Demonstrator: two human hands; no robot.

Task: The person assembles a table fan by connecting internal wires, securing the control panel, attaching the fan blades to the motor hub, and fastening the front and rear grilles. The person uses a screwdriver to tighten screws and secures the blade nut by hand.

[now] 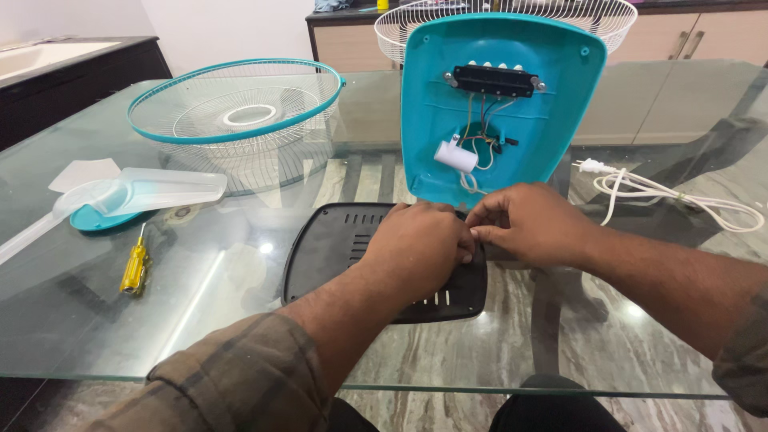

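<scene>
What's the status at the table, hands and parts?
Left hand and right hand together on black vented cover, fingers meeting at its top edge. Teal fan housing open, upright just behind. Yellow screwdriver lying unused at left.

Lighting: bright, even, diffuse indoor light from above. Glare: small white highlights on the clear glass surface, one just left of the black vented plastic cover; a broad pale sheen runs across the surface's far half. Reflections: the teal-rimmed white wire fan guard mirrors faintly in the glass beneath it. Shadows: soft, dark shapes under the forearms, seen through the glass on the marbled floor. Focus: sharp centre; plaid sleeve at lower edge slightly soft. Distortion: wide-angle stretch at borders.
</scene>
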